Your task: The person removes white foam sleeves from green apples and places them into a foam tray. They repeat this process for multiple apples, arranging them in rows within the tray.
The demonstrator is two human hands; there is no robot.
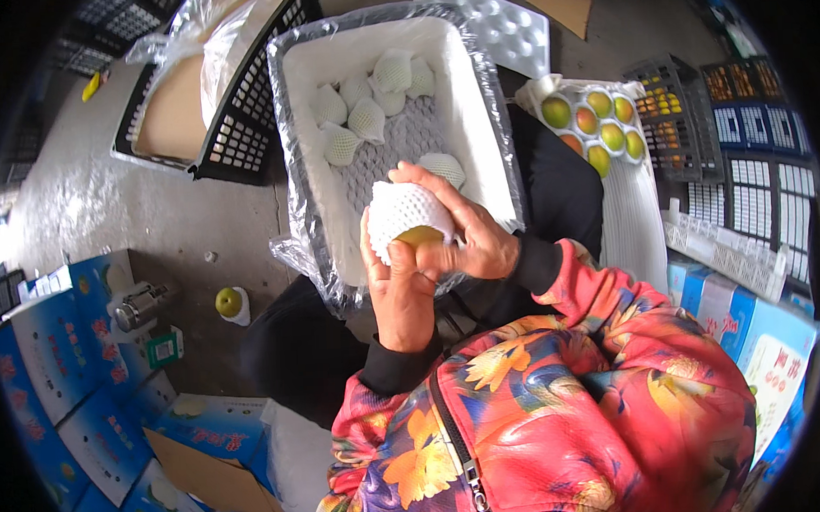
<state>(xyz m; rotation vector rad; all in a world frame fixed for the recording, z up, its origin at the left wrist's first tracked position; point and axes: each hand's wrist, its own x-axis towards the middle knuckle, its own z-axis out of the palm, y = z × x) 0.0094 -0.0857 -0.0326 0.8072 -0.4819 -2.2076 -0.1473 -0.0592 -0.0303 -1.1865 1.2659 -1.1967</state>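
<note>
My left hand (402, 314) and my right hand (481, 243) hold a round fruit (419, 237) between them, over the near part of a white foam-like box (476, 118). A white foam net sleeve (407, 207) covers the fruit's far side, leaving yellow-green skin bare near my thumbs. My left hand cups it from the left and below; my right fingers reach over the sleeve's top, and the right thumb is blurred. Inside the box, several sleeved fruits (366, 120) gather at the far left on a grey dimpled pad (412, 120). Another sleeved piece (443, 168) lies just beyond my right hand.
Clear film (293, 158) wraps the box's rim. At right, several green-red fruits (612, 135) sit in white sleeves. A black crate (233, 137) stands left. One fruit (229, 301) and a metal vessel (141, 306) are at lower left, near blue printed cartons (61, 356).
</note>
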